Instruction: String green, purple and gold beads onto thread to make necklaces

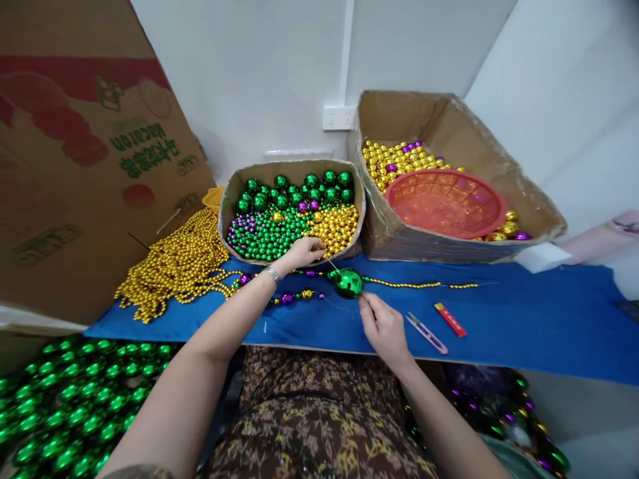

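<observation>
My left hand (305, 253) is closed in a pinch at the front rim of a bead box (289, 164). A thin pale strand, thread or needle, runs from its fingertips to a large shiny green bead (348, 283). The fingers of my right hand (383, 327) are closed at that bead's lower right side. Behind and beside it lies a beaded string (399, 284) with small gold, green and purple beads. A second row of beads, with a purple bead (286, 298) and a gold one, lies nearer me, and fine clear thread trails from its end.
Pink thread snips (427, 332) and a red-and-yellow packet (450, 319) lie on the blue cloth (539, 319) at right. Gold bead strands (174, 266) pile up at left. A larger carton (409, 246) holds beads and a red basket (446, 203). Green beads (74, 399) fill the lower left.
</observation>
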Motion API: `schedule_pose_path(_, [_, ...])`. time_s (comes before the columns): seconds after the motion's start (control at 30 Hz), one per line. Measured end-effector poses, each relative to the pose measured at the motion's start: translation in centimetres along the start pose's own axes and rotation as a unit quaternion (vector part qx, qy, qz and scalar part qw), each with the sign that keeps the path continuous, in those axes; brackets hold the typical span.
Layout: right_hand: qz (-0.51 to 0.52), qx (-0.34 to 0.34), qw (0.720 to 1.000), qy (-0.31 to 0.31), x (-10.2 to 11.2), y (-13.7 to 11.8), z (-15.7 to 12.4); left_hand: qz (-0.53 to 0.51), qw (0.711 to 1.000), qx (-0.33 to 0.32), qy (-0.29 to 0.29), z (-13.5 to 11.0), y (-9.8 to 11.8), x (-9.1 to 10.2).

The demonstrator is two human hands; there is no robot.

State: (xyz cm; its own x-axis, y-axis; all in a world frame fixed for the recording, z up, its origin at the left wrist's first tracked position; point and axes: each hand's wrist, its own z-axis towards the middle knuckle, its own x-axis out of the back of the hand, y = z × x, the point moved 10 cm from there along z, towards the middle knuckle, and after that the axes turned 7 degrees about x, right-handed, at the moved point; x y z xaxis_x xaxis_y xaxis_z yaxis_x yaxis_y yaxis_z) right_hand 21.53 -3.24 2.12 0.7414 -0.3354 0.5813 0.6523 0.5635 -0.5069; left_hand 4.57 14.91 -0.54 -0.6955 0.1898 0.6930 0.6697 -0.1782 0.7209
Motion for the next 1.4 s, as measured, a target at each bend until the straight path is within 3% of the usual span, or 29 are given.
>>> schedule_pose_path(0.07, [0.003,0.0,1.0,0.004,0.1,0.0,0.0,-0.027,0.999,-0.002,0.02,-0.5,0.6,0.6])
schedule_pose_path(0.13, [0.005,-0.003,1.0,0.0,0.1,0.0,-0.1,-0.143,0.989,0.018,0.03,-1.4,0.8,1.3])
schedule_pose_path(0.17, [0.006,-0.005,1.0,-0.006,0.1,0.0,-0.1,-0.234,0.971,0.036,0.024,-2.1,0.7,1.4])
schedule_pose_path(0.23, [0.005,-0.005,1.0,-0.016,-0.1,0.0,-0.3,-0.42,0.904,0.08,-0.005,-3.8,0.5,1.0])
schedule_pose_path(0.3, [0.003,-0.002,1.0,-0.022,-0.3,-0.2,-0.3,-0.526,0.842,0.114,-0.027,-5.6,0.5,0.3])
schedule_pose_path(0.43, [-0.004,0.013,0.999,-0.03,-0.9,-0.7,-0.4,-0.596,0.789,0.146,-0.033,-8.4,0.5,-0.7])
schedule_pose_path(0.6, [-0.02,0.029,0.998,-0.051,-1.7,-1.2,-0.6,-0.619,0.766,0.173,-0.016,-9.8,-0.1,-1.6])
schedule_pose_path(0.87, [-0.046,0.04,0.996,-0.066,-2.2,-0.8,-1.0,-0.626,0.758,0.185,0.001,-10.4,-0.3,-1.9])
schedule_pose_path(1.07, [-0.15,0.101,0.983,-0.036,-2.4,-1.0,-1.8,-0.539,0.831,0.118,0.072,-11.0,-0.5,-0.2])
schedule_pose_path(1.23, [-0.185,0.107,0.975,-0.06,-2.7,-1.0,-2.4,-0.415,0.897,0.106,0.111,-11.4,-1.5,0.5])
schedule_pose_path(1.3, [-0.169,0.099,0.979,-0.06,-2.6,-0.9,-2.4,-0.396,0.905,0.104,0.114,-11.5,-1.7,0.6])
schedule_pose_path(1.4, [-0.129,0.084,0.986,-0.055,-2.8,-0.5,-2.4,-0.437,0.889,0.119,0.072,-11.4,-1.7,-0.6])
